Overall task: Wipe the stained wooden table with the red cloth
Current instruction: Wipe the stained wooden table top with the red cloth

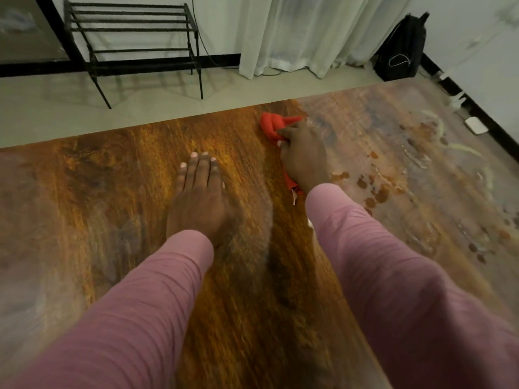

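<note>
The wooden table (112, 192) fills most of the head view, brown with a strong grain. My right hand (304, 158) is closed on the bunched red cloth (271, 125), pressing it to the tabletop near the far edge. A red end of the cloth also pokes out below my wrist. Brown stains and wet smears (379, 189) cover the table to the right of that hand. My left hand (198, 195) lies flat on the wood with fingers extended, to the left of the cloth. Both arms wear pink sleeves.
Beyond the table's far edge lies pale floor with a black metal rack (132, 37) by the wall. White curtains (317, 32) hang behind, a black backpack (401, 49) stands in the right corner, and a white power adapter (476, 125) lies on the floor.
</note>
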A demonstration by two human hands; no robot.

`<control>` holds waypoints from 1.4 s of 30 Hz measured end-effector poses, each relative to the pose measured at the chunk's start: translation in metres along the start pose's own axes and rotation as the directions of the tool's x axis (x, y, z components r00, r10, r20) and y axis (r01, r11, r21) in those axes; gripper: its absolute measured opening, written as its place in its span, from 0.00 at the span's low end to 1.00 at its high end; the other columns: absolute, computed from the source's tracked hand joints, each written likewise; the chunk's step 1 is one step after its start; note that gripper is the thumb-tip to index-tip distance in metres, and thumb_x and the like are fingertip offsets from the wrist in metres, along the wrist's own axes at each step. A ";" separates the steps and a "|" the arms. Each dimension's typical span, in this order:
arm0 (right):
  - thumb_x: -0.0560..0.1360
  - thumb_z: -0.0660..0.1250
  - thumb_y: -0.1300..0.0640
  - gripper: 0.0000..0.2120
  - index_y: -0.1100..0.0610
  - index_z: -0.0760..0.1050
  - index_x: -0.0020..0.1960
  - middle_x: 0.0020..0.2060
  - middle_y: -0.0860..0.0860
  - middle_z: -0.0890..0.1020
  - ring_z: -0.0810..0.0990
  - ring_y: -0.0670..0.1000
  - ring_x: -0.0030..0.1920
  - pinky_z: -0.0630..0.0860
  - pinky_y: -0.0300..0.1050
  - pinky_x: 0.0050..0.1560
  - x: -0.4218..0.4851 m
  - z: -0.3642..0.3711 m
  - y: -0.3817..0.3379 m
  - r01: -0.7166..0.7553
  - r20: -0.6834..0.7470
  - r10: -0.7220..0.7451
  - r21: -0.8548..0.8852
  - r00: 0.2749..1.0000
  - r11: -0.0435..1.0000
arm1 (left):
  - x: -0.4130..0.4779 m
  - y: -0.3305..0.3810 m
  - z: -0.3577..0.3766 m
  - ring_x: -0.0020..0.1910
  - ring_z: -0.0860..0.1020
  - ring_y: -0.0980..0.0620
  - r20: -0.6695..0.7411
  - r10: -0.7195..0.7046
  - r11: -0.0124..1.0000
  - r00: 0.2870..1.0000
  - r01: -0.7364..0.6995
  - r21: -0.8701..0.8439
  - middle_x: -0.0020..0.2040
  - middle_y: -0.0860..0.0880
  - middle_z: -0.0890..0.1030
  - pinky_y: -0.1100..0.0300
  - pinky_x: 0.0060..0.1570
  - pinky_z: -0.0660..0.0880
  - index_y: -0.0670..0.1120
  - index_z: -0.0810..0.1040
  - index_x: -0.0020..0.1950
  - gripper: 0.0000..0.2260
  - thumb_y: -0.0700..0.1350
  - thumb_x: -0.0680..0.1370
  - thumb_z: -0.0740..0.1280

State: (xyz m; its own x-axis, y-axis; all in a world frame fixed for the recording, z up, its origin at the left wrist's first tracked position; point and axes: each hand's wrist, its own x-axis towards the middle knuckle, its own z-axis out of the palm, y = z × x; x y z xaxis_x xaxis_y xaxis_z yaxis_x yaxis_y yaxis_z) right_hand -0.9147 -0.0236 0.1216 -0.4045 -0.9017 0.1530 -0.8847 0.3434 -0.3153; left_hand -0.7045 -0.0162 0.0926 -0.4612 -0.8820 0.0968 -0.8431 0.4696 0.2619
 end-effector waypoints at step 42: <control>0.75 0.61 0.60 0.13 0.56 0.80 0.56 0.54 0.57 0.79 0.77 0.58 0.54 0.74 0.49 0.55 0.084 -0.029 0.119 -0.114 -0.065 0.108 -0.106 0.992 0.988 | 0.089 0.140 0.059 0.77 0.47 0.44 -0.091 -0.144 0.988 0.985 0.138 -0.072 0.78 0.42 0.53 0.51 0.73 0.40 0.39 0.52 0.77 0.25 0.46 0.80 0.45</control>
State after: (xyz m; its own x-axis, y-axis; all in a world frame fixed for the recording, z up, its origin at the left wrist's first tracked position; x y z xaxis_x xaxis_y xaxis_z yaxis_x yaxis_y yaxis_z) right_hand -1.0609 -0.0503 0.1238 -0.5117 -0.8404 0.1785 -0.8522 0.4700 -0.2298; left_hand -0.8802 -0.0270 0.0814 -0.3076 -0.9404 0.1453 -0.8764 0.3395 0.3415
